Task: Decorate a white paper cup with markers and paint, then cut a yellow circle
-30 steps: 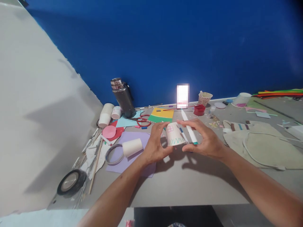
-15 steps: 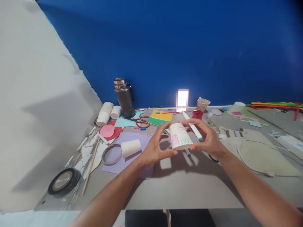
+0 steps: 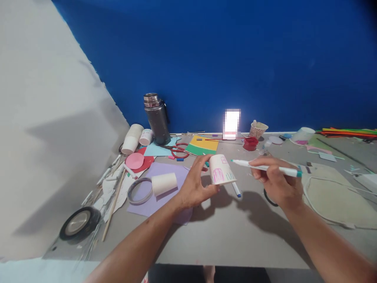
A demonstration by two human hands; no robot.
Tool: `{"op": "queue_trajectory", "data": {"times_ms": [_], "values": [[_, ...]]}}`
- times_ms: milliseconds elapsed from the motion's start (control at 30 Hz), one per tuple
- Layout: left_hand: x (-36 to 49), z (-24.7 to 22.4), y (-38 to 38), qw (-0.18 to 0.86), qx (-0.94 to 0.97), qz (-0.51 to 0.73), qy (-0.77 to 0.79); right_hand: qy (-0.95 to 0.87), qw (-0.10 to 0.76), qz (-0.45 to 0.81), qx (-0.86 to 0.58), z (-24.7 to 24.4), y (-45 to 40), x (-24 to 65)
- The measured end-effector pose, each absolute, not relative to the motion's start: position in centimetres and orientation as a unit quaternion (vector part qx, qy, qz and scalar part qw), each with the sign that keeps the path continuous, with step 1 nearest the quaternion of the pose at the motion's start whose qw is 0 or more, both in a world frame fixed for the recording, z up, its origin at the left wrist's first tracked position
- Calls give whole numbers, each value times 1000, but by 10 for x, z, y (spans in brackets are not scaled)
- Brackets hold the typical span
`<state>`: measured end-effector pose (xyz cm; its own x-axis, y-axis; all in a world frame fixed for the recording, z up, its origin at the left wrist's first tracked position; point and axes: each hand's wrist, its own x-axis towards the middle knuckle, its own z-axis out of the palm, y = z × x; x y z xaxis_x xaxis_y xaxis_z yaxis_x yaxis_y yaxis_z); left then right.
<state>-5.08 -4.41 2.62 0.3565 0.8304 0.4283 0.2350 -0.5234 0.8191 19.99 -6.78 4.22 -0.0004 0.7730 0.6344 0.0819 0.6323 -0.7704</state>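
My left hand (image 3: 196, 184) grips a white paper cup (image 3: 220, 169) from its left side, upside down and slightly tilted above the table. The cup bears a pink door shape, a pink window and green zigzag strokes. To the cup's right, my right hand (image 3: 278, 181) is closed round a white marker (image 3: 265, 167). The marker's green tip points left, a short gap away from the cup. Below the cup, a second marker with a blue end (image 3: 236, 190) lies on the table.
A purple sheet (image 3: 144, 212) lies at the left with a tape ring (image 3: 129, 196) and a white cup (image 3: 165, 184). Behind are a dark flask (image 3: 159, 125), red-handled scissors (image 3: 179, 151) and a glowing screen (image 3: 231, 124). Beige cloth (image 3: 338, 200) lies at the right.
My right hand has let go of the cup and moved right. The green marker has turned in its fingers, with its tip now towards the cup. My left hand still holds the cup.
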Motion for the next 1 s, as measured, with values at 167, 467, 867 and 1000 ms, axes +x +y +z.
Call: {"op": "queue_trajectory", "data": {"times_ms": [167, 467, 867, 1000], "values": [[-52, 24, -43, 335, 760, 432, 351, -714, 577, 220, -329, 47, -77, 198], [-53, 22, -42, 331, 769, 428, 340, -723, 578, 176, -334, 48, -78, 198], [-51, 23, -42, 348, 757, 432, 345, -655, 619, 272, -337, 45, -76, 200], [-49, 25, -42, 390, 729, 443, 346, -637, 626, 284, -349, 43, -75, 199]]}}
